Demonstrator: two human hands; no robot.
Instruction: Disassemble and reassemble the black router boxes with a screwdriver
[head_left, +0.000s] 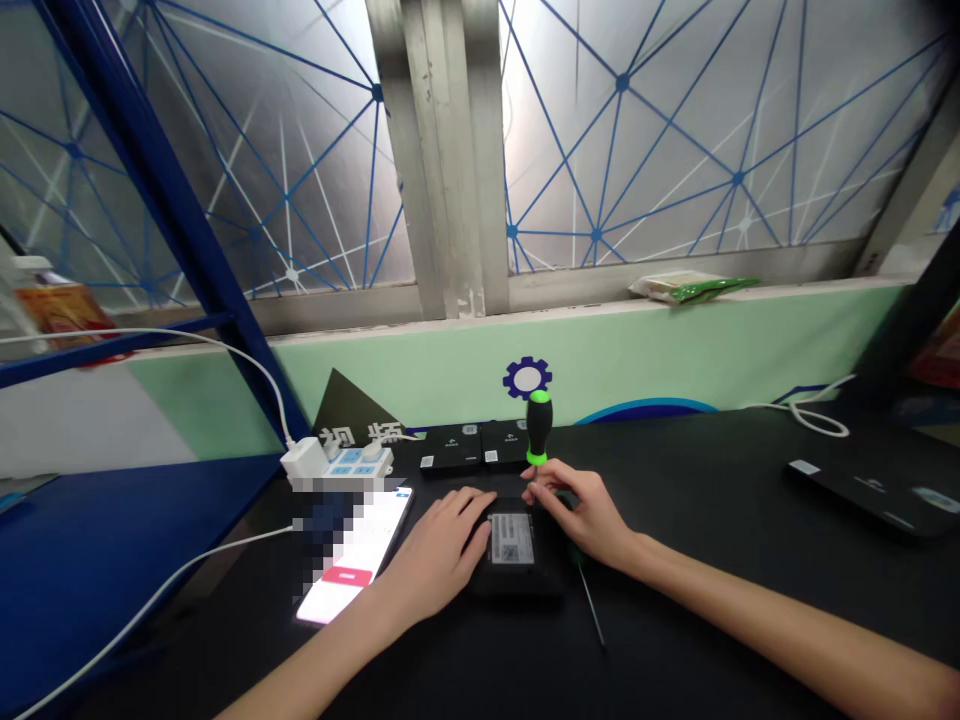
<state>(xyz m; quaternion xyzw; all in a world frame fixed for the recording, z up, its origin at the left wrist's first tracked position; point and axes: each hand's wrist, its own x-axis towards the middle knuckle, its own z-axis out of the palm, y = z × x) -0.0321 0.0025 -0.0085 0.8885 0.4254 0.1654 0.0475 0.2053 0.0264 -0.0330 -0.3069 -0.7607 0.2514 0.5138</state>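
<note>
A black box-shaped device (517, 582) with a white printed label (513, 538) lies on the dark table in front of me. My left hand (448, 545) rests along its left side, fingers stretched out over the edge. An upright screwdriver (539, 425) with a black and bright green handle stands over the device's far right part. My right hand (571, 505) pinches it low, just under the handle; its tip is hidden by the fingers. Beneath that hand lies a second screwdriver (590, 600), its thin shaft pointing toward me and its handle mostly covered.
Left of my hand lies a phone (352, 575) with a lit screen. A power strip (341, 465) with plugged-in white adapters stands behind it. Two black boxes (452, 447) sit by the wall, another black box (874, 492) at right. A white cable (817, 425) curls near the wall.
</note>
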